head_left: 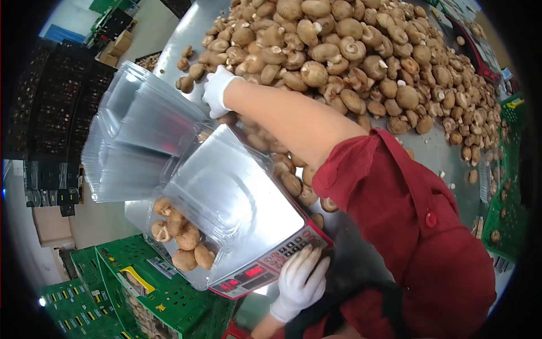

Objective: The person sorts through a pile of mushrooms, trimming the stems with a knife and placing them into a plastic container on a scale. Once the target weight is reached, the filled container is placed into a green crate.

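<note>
- Right hand [219,91], white-gloved: extended to the near edge of the mushroom pile [353,50], beside the stacked clear containers [130,124]; fingers partly obscured, grip cannot be determined
- Left hand [305,279], white-gloved: fingers loosely extended at the keypad [289,248] of the weighing scale [276,217], grasping nothing; contact with keys cannot be confirmed
- Opened clear box [199,278]: located at the scale's left side, several mushrooms [188,238] inside
- Green crate [169,294]: below the box
</note>
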### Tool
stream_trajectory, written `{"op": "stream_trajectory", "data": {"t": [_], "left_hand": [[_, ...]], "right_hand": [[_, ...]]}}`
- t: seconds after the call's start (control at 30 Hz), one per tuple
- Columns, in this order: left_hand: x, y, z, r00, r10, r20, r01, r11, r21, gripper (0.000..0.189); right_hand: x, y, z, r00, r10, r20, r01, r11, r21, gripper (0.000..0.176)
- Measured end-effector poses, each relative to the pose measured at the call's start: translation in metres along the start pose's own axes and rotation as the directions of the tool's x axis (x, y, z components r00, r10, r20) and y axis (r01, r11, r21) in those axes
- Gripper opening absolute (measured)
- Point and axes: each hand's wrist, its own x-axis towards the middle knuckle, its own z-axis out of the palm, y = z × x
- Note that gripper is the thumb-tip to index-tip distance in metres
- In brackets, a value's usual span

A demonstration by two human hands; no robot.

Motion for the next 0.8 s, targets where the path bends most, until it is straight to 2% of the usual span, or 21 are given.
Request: {"op": "stream_trajectory", "data": {"t": [0.1,0.2,0.27,0.3,0.37,0.43,0.5,0.57,0.6,0.7,0.73,0.8], "left_hand": [[0.011,-0.001,0.015,0.998,-0.008,0.062,0.011,0.999,-0.047,0.035],[0.015,-0.001,0.034,0.999,0.009,0.045,-0.003,0.993,-0.115,0.038],[0.009,0.000,0.051,0.998,0.003,0.063,0.006,0.989,-0.146,0.041],[0.006,0.002,0.056,0.998,-0.001,0.066,0.007,0.995,-0.096,0.044],[0.000,0.008,0.064,0.997,-0.008,0.073,0.008,1.000,0.005,0.049],[-0.004,0.012,0.075,0.997,-0.044,0.057,0.041,0.998,0.052,0.056],[-0.001,0.018,0.081,0.994,-0.074,0.075,0.069,0.995,0.066,0.062],[0.005,0.022,0.083,0.985,-0.094,0.147,0.087,0.995,0.055,0.066],[0.006,0.024,0.086,0.984,-0.089,0.155,0.077,0.994,0.080,0.067],[0.007,0.030,0.092,0.968,-0.140,0.209,0.108,0.981,0.158,0.067],[0.008,0.031,0.092,0.966,-0.143,0.216,0.107,0.980,0.170,0.067],[0.010,0.033,0.092,0.967,-0.141,0.210,0.113,0.984,0.140,0.066]], "right_hand": [[-0.018,0.003,-0.004,0.998,0.004,0.067,-0.005,1.000,0.010,0.045],[-0.043,0.005,0.005,0.997,0.050,0.066,-0.050,0.999,0.012,0.050],[-0.072,0.010,0.002,0.992,0.021,0.126,-0.020,1.000,-0.007,0.052],[-0.091,0.009,-0.003,0.987,0.029,0.157,-0.024,0.999,-0.035,0.052],[-0.125,0.015,0.014,0.996,-0.008,0.086,0.011,0.999,-0.033,0.047],[-0.162,0.028,0.039,0.996,-0.025,-0.086,0.036,0.992,0.124,0.037],[-0.206,0.036,0.032,0.976,-0.084,-0.201,0.116,0.981,0.154,0.022],[-0.228,0.046,0.045,0.979,-0.062,-0.194,0.101,0.975,0.197,0.033],[-0.236,0.051,0.049,0.958,-0.084,-0.275,0.151,0.961,0.230,0.033],[-0.256,0.060,0.050,0.970,-0.111,-0.218,0.167,0.952,0.258,0.034],[-0.261,0.061,0.044,0.971,-0.137,-0.194,0.178,0.961,0.211,0.033],[-0.270,0.064,0.039,0.988,-0.125,-0.092,0.143,0.966,0.215,0.035]]}}
